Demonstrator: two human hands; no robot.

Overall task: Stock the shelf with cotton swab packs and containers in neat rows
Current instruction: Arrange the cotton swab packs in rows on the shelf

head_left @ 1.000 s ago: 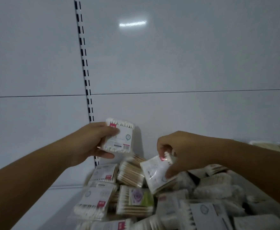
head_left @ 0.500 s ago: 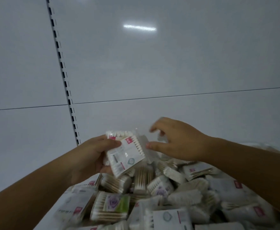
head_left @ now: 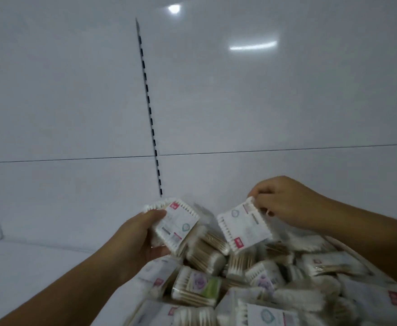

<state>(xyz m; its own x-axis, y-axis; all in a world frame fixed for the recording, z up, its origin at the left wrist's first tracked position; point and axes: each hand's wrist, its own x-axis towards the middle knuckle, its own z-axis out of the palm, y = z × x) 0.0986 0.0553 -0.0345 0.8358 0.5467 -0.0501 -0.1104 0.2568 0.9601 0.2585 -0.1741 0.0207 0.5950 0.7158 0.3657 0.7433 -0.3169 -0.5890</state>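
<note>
My left hand [head_left: 136, 238] grips a small stack of white cotton swab packs [head_left: 176, 223] with red labels, held above the left edge of the pile. My right hand [head_left: 284, 202] pinches another white swab pack [head_left: 243, 227] by its top corner, lifted just above the heap. Below both hands lies a loose pile of swab packs [head_left: 270, 290], some white, some with wooden sticks, one with a green and purple label [head_left: 198, 287].
A white shelf back panel [head_left: 240, 102] fills the view, with a slotted upright strip [head_left: 149, 109] and a horizontal seam. The bare white shelf surface [head_left: 35, 267] stretches to the left of the pile.
My right hand has picked up another white pack from the pile and lifted it. The left hand keeps its packs. The view has shifted, so the slotted strip sits further right.
</note>
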